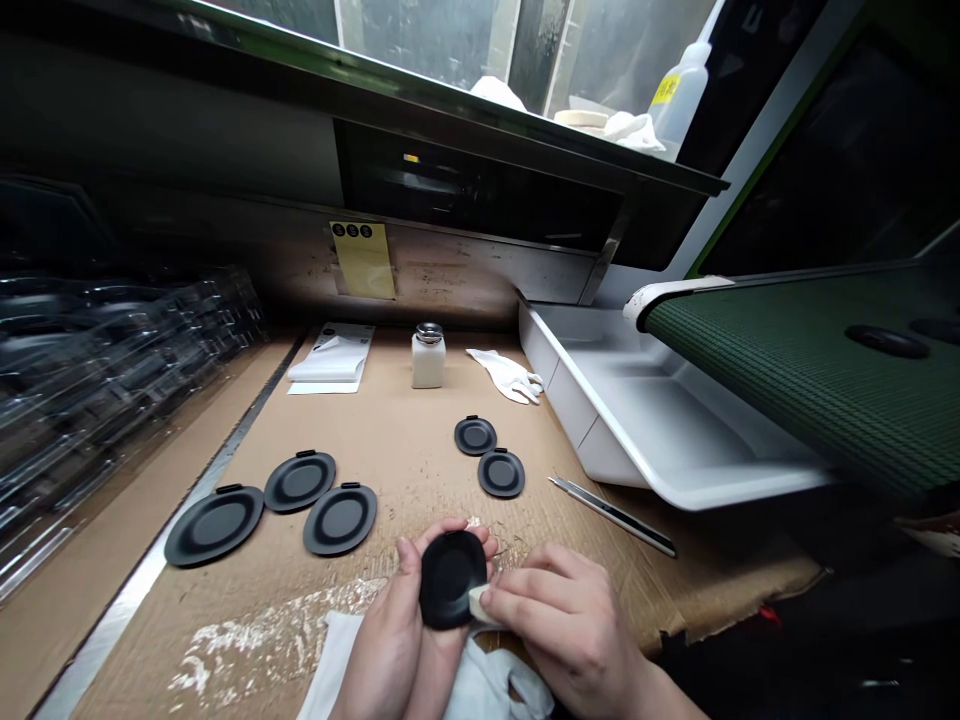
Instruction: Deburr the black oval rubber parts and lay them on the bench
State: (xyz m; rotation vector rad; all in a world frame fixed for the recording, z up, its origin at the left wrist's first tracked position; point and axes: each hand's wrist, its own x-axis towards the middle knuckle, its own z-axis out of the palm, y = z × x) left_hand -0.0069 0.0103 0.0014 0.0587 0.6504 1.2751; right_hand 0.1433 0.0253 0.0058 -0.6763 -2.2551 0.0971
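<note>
My left hand (416, 615) holds a black rounded lid-like piece (453, 580) with a small tab at its top, its dished face turned up towards me. In my right hand (566, 620) a small off-white block (480, 602) is pinched, touching the lower right rim of that piece; whether it is eraser or sponge I cannot tell. Below both hands lies a white cloth (491, 680), partly hidden. Two similar black pieces (501, 472) rest on the cardboard ahead of my hands, and three more black pieces (340, 518) lie to the left.
A utility knife (615, 515) lies on the cardboard (405, 460) at right. Behind stand a pump bottle (428, 358), a white glove (507, 376) and papers (331, 358). Clear plastic trays (112, 400) are stacked left. A white bin (615, 425) sits beside a green conveyor belt (795, 350).
</note>
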